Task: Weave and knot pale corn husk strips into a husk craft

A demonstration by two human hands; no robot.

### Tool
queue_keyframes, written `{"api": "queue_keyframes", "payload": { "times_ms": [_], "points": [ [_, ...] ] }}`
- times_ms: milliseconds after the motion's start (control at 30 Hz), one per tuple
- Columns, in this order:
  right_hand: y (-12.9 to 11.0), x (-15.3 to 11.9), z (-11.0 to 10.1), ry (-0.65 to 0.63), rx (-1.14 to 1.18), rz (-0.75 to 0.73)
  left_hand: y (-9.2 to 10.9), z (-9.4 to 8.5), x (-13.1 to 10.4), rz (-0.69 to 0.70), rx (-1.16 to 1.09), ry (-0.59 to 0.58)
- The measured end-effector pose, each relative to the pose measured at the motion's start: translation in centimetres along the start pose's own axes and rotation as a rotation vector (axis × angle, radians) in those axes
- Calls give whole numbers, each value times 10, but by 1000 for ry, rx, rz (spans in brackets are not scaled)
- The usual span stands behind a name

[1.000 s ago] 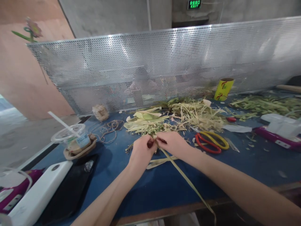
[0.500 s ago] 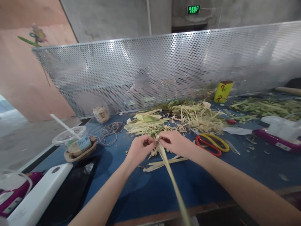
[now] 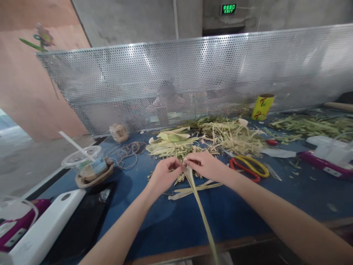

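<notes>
A long pale green husk strip [image 3: 200, 208] hangs from my fingertips down over the table's front edge. My left hand [image 3: 168, 172] pinches its top end from the left. Close against it, my right hand [image 3: 202, 165] grips the same end with thumb and fingers. Just behind both hands lies a heap of small husk pieces [image 3: 176, 151], with broad pale husk leaves [image 3: 172, 138] beyond it. Loose flat strips [image 3: 180, 193] rest on the blue table [image 3: 165, 224] below my hands. The exact fold at my fingertips is too small to make out.
Scissors with red and yellow handles [image 3: 250, 167] and a knife blade [image 3: 273, 172] lie right. A lidded cup [image 3: 92, 167], twine [image 3: 129, 152] and a white case [image 3: 48, 228] are left. A yellow roll [image 3: 263, 107] stands before the perforated metal screen [image 3: 138, 81].
The lower end of the hanging strip has shifted slightly left. Both hands keep nearly the same place and pinch, with the right fingers a little higher.
</notes>
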State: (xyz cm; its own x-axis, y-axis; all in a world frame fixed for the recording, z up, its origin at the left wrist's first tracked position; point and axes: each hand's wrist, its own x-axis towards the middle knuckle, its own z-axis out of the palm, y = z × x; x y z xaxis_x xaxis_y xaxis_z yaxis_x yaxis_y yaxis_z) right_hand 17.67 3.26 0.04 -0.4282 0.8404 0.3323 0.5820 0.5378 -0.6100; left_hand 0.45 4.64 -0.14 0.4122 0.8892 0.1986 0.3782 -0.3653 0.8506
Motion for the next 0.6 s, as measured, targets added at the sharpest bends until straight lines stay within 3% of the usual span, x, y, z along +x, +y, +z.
{"api": "queue_keyframes", "payload": {
  "times_ms": [333, 600],
  "points": [
    [-2, 4, -3, -60, 447, 128, 3, 1, -3, 38, -93, -10],
    [-6, 6, -9, -19, 586, 169, 6, 1, -3, 33, -172, 109]
  ]
}}
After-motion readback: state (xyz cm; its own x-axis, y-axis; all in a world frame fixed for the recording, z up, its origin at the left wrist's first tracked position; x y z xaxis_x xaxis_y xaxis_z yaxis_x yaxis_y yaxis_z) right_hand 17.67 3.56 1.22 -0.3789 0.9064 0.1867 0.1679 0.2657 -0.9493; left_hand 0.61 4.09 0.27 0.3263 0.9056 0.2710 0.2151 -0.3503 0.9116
